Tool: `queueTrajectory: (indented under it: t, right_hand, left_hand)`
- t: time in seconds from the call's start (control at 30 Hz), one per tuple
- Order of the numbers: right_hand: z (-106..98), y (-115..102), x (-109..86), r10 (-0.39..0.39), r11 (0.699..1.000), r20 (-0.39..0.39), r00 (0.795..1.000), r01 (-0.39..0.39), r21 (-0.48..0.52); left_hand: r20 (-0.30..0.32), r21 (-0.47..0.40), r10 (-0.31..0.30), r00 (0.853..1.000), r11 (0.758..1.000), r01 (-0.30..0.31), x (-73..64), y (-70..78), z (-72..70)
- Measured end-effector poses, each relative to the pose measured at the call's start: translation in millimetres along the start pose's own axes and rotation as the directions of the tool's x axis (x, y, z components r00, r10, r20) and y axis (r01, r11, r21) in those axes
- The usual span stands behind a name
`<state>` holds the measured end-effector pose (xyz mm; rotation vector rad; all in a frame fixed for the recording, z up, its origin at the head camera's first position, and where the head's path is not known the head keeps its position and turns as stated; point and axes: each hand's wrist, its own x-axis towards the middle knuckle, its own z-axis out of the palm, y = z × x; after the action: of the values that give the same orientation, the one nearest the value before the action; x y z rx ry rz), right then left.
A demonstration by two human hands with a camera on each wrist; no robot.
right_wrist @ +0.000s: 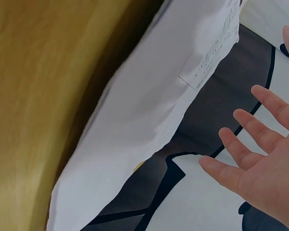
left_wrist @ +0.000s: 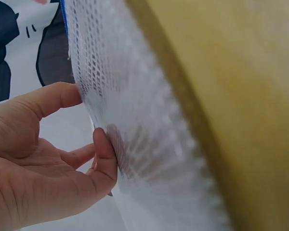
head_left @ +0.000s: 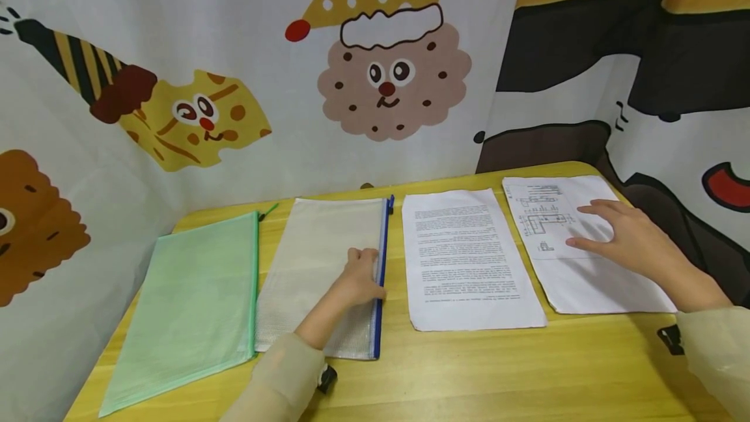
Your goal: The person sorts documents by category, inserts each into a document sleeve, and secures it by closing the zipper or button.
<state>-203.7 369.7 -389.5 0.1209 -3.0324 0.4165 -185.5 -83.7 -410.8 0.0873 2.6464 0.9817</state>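
My left hand (head_left: 356, 279) is over a clear mesh zip folder (head_left: 328, 233) with a blue zip edge, thumb toward that edge. In the left wrist view its fingertips (left_wrist: 104, 144) rest against the white mesh (left_wrist: 135, 110), with the fingers loosely bent. Farther right, my right hand (head_left: 635, 239) is spread above a stack of paper (head_left: 592, 285) printed with a line drawing. The right wrist view shows the right hand's fingers (right_wrist: 241, 149) apart and holding nothing, off the sheets (right_wrist: 130, 106).
A green zip folder (head_left: 193, 298) lies at the left of the yellow table (head_left: 457, 376). Between the mesh folder and the drawing stack sits a stack of printed text (head_left: 463, 259). A cartoon-patterned curtain (head_left: 281, 148) hangs behind the table.
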Motion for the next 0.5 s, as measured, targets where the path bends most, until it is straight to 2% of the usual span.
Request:
queueTrajectory:
  t: [0.17, 0.27, 0.5]
  right_hand:
    - [-2.0, 0.0, -1.3, 0.016, 1.000, 0.015, 1.000, -0.016, 0.009]
    - [-2.7, 0.6, -2.2, 0.019, 1.000, 0.016, 1.000, -0.019, 0.010]
    - [-2.9, 4.1, -4.3, 0.017, 1.000, 0.005, 1.000, -0.017, 0.009]
  left_hand:
    - [0.026, -0.050, -0.002, 1.000, 0.999, 0.004, -1.6, -1.3, -6.4]
    - [0.032, -0.088, 0.022, 0.999, 0.996, -0.019, -1.4, -3.6, -8.2]
    - [-0.013, -0.112, 0.064, 0.998, 0.992, -0.065, -1.9, -7.0, -9.3]
